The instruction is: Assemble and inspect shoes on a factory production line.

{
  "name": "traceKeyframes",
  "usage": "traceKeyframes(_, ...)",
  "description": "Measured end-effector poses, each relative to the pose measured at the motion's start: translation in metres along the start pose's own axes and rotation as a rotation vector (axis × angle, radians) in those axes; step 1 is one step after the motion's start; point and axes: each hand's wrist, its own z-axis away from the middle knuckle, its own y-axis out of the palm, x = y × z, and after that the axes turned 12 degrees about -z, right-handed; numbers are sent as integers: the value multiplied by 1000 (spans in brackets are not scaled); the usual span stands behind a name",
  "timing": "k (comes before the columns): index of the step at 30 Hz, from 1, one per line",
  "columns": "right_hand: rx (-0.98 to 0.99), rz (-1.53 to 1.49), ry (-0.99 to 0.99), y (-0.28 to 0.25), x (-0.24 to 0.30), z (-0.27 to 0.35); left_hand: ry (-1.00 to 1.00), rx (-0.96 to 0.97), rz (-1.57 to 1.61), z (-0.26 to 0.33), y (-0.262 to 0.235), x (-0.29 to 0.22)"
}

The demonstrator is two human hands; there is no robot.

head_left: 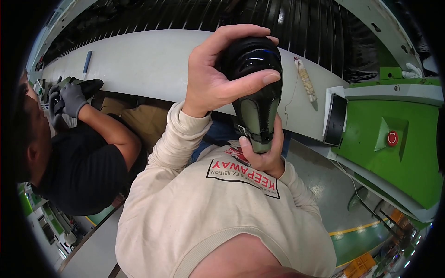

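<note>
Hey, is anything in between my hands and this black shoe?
Nothing visible is. Your bare left hand wraps the shoe's upper end in the picture, and your bare right hand holds its lower end. The pale stick-like thing on the white table lies apart, to the right.

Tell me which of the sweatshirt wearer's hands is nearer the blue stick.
Left. The left hand is right of the blue stick; the right hand is farther right and lower in view.
</note>
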Motion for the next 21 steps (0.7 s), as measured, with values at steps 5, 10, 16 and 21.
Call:
traceKeyframes(5,4,15,12,-2,0,1,12,-22,-30,1,2,2)
traceKeyframes(10,51,79,38,-6,5,0,31,-24,-59,1,0,5)
traceKeyframes(16,47,109,30,-7,4,-1,33,-35,-46,-1,2,6)
traceKeyframes(21,41,122,28,-7,4,-1,63,-31,-76,0,2,7)
